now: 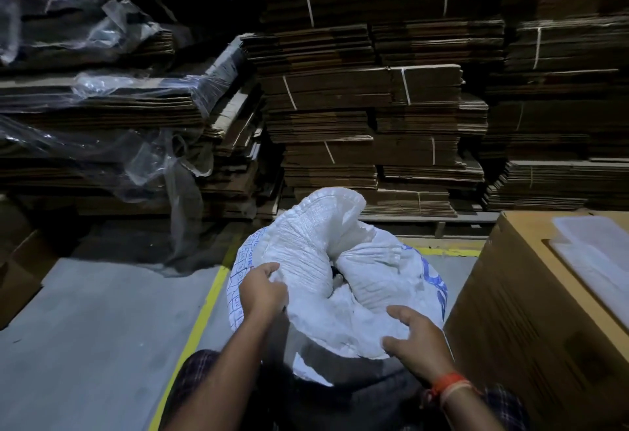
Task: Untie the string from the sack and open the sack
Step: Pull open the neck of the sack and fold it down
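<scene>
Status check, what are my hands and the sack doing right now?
Left hand grips sack rim. Right hand holds near edge, fingers curled on fabric. Sack mouth partly open, no string visible. Cardboard box close on right.

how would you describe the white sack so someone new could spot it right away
Start at the wall of stacked flat cardboard across the back, then drop to the grey floor by the yellow line. The sack sits there, left of a brown carton, gripped by the left hand and right hand. It is the only crinkled white woven thing, with blue print.
</scene>
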Tool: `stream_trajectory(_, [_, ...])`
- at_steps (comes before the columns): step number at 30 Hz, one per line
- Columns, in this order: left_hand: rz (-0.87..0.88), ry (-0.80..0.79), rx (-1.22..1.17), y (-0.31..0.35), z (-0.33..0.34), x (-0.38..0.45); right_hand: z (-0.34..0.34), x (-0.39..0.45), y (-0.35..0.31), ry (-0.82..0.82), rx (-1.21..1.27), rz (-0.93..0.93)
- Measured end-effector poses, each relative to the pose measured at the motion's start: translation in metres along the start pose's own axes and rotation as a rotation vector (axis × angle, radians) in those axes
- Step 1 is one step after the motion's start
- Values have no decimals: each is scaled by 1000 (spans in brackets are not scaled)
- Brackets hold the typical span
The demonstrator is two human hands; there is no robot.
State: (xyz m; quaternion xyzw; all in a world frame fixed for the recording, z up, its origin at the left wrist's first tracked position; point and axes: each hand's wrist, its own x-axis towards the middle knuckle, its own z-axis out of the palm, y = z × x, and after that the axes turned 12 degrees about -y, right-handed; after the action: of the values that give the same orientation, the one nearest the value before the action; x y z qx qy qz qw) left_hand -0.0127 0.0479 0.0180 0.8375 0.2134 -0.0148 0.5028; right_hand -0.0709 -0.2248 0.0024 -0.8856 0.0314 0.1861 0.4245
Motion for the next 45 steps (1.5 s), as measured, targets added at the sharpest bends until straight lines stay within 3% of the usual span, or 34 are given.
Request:
stream_trajectory(4, [-49, 21, 204, -24, -2, -14, 7, -2, 10, -30, 38, 92])
stream_trajectory(8, [-173, -96, 543, -44, -1, -24, 13, -3, 13, -71, 23, 179])
stream_trajectory(12, [-188, -172, 655, -57, 4, -25, 17, 1, 18, -71, -52, 198])
stream_trajectory(15, [-181, -127, 745, -59, 3, -21, 18, -1, 11, -56, -216, 207])
stream_trajectory(19, [-14, -20, 830, -46, 2, -15, 18, -7, -5, 228, -553, 210])
stream_trajectory(21, [120, 33, 780, -33, 2, -8, 14, -4, -21, 445, -543, 61])
stream_trajectory(23, [268, 52, 711, -20, 4, 5, 4, 11, -34, 514, -516, -132])
stream_trajectory(27, [356, -61, 560, 4, 8, 46, -33, 74, -52, 294, -447, -421])
stream_trajectory(30, [332, -125, 613, 15, 12, 73, -47, 129, -53, 123, -511, -355])
stream_trajectory(36, [363, -454, 755, 4, 34, 104, -21, 183, -30, -275, -484, -201])
stream_trajectory(39, [362, -504, 850, -9, 43, 104, 0, 195, -22, -277, -507, -176])
stream_trajectory(45, [393, -328, 770, -19, 48, 98, 6, 203, -12, -104, -363, -129])
